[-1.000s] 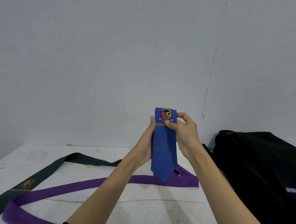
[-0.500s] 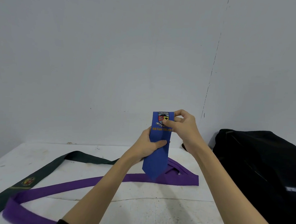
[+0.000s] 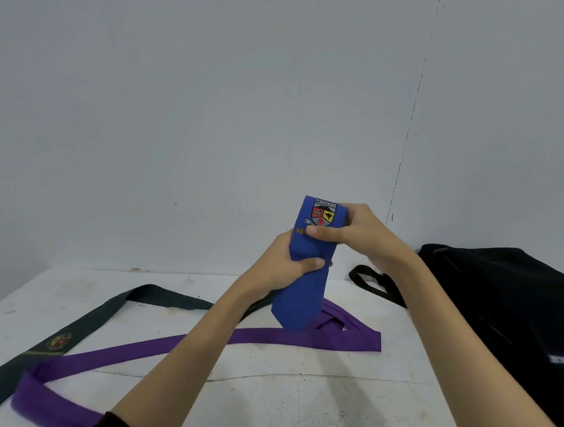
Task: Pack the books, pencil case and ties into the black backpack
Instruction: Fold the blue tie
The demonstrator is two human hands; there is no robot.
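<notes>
Above the tabletop's far edge, the left hand [image 3: 284, 266] grips the folded blue tie [image 3: 306, 274] mid-length while the right hand [image 3: 355, 232] pinches its crested top, so folding seems underway, and next comes carrying it to the black backpack [image 3: 505, 313] at the right edge.

Ties: three — one blue tie [image 3: 304, 280], one purple tie [image 3: 266, 339], one dark green tie [image 3: 102, 314]
Crests on ties: two, on the blue and the dark green
Backpacks: one black backpack [image 3: 512, 313]
Hands: two — left hand [image 3: 285, 266], right hand [image 3: 355, 234]
Tables: one white table [image 3: 295, 409]
</notes>
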